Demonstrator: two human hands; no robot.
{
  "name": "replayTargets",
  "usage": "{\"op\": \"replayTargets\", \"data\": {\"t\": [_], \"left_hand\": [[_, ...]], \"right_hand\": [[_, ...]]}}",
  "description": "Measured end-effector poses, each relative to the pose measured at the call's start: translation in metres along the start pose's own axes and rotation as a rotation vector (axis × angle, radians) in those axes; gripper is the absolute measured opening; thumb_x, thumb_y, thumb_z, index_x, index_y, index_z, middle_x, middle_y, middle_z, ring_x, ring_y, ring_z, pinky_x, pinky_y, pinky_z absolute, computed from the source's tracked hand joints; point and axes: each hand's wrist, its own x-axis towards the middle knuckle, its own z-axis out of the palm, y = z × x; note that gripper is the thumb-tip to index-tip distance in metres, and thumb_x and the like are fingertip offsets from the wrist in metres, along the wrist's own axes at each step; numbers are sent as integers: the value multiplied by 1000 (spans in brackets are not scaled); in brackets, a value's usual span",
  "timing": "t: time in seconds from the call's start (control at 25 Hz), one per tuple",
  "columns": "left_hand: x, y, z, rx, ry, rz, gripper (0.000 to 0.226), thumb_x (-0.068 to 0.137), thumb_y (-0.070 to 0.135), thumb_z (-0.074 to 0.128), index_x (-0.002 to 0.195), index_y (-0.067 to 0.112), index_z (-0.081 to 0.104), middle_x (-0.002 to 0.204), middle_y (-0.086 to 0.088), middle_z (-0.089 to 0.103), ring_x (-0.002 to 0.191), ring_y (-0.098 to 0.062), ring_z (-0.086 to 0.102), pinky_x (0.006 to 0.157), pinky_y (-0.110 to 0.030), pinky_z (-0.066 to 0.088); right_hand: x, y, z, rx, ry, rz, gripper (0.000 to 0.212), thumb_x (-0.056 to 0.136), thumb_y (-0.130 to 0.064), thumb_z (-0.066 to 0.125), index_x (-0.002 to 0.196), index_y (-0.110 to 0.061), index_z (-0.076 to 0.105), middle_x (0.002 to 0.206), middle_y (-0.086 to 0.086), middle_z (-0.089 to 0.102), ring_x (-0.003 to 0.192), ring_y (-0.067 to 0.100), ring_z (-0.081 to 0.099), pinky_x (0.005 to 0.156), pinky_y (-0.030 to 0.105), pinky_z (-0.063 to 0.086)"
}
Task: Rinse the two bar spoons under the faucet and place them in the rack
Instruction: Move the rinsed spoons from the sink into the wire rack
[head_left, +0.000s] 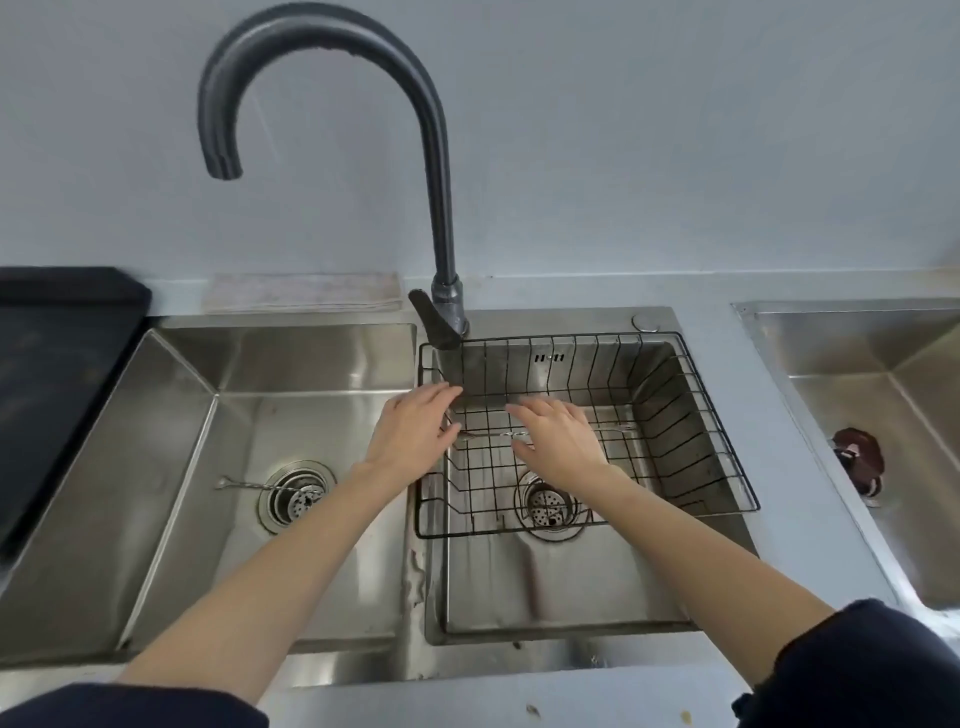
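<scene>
Both hands (410, 431) (558, 439) over rack (727, 467); spoon (498, 434) seemingly beneath, between them.

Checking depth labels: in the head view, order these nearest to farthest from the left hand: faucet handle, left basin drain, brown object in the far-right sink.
1. faucet handle, just beyond the left hand
2. left basin drain, down to its left
3. brown object, far right

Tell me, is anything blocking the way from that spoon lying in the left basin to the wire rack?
Nothing visible blocks it. The spoon lies across the left drain; only the low divider between basins separates it from the open-topped rack.
</scene>
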Motion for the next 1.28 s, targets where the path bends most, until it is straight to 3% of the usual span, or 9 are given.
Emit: {"op": "replayTargets", "data": {"t": [0.2, 0.56, 1.16, 1.28], "left_hand": [[-34, -38, -22, 42, 5, -48, 58, 91, 33, 46, 143, 19, 24, 152, 0, 29, 140, -16, 26, 115, -39, 20], [-68, -135, -38, 134, -173, -131, 72, 90, 44, 44, 146, 19, 7, 158, -3, 12, 146, -21, 8, 118, -46, 7], [-74, -253, -3, 26, -453, -163, 76, 89, 43, 47, 146, 19, 4, 158, -6, 5, 146, -26, 3, 119, -46, 7], [-70, -271, 15, -7, -517, -174, 74, 88, 42, 49, 146, 20, 7, 158, -7, 9, 146, -26, 7, 119, -47, 9]], "right_hand": [[4, -56, 5, 26, 42, -59, 49, 95, -28, 44, 141, -20, 31, 155, 4, 26, 145, 21, 16, 118, 40, 12], [27, -145, 34, 47, 71, -80, 55, 92, -28, 49, 142, -17, 29, 154, 6, 25, 144, 20, 17, 118, 40, 11], [88, -216, 116, 3, -221, 36, 56, 91, -27, 51, 142, -17, 28, 154, 6, 27, 144, 22, 19, 119, 39, 10], [101, -219, 134, 14, -260, 78, 53, 91, -24, 50, 140, -17, 31, 151, 7, 33, 141, 22, 26, 118, 37, 15]]}}
